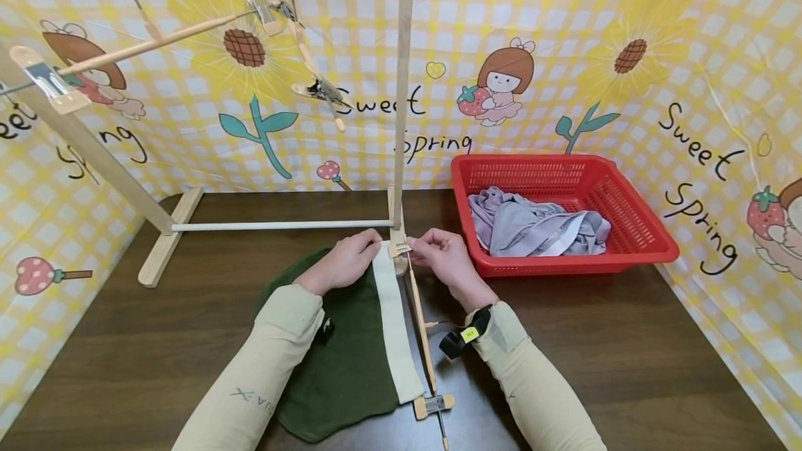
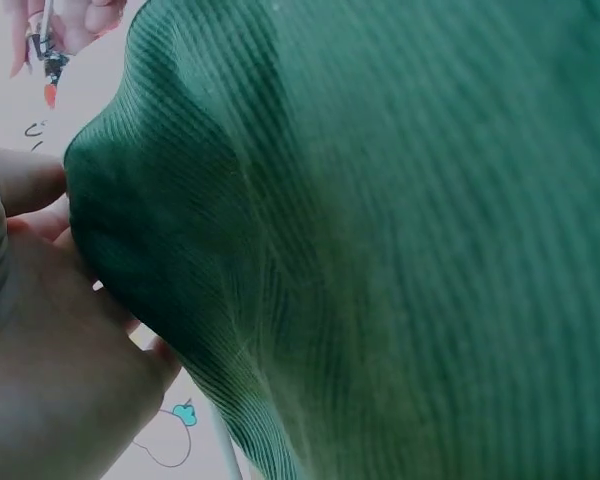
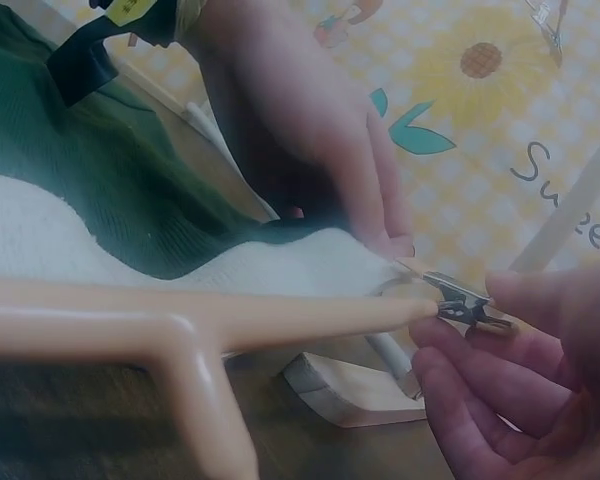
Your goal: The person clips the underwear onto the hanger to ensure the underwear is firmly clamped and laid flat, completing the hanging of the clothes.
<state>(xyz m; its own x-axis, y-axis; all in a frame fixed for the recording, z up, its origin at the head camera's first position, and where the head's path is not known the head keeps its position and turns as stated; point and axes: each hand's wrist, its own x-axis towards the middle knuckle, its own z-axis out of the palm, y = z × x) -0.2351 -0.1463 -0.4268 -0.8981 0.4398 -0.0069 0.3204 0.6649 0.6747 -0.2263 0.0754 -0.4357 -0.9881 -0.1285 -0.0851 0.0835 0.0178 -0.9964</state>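
A dark green ribbed garment [image 1: 341,360] with a white waistband [image 1: 391,326] lies toward the front of the table. My left hand [image 1: 344,259] grips the far end of the waistband; its fingers fold around the green cloth in the left wrist view. Beside the waistband runs a wooden clip hanger [image 1: 421,326], its hook side facing right. At the hanger's far end my right hand [image 1: 446,263] pinches a metal-and-wood clip [image 3: 462,300], close to the waistband's corner. The near clip [image 1: 434,406] sits by the other end of the waistband, with no hand on it.
A wooden rack [image 1: 404,89] stands at the back left, its foot near both hands. Hangers with clips [image 1: 263,11] hang from its top bar. To the right, a red basket [image 1: 645,249] holds crumpled lilac-grey cloth [image 1: 532,225]. Patterned fabric walls surround the table.
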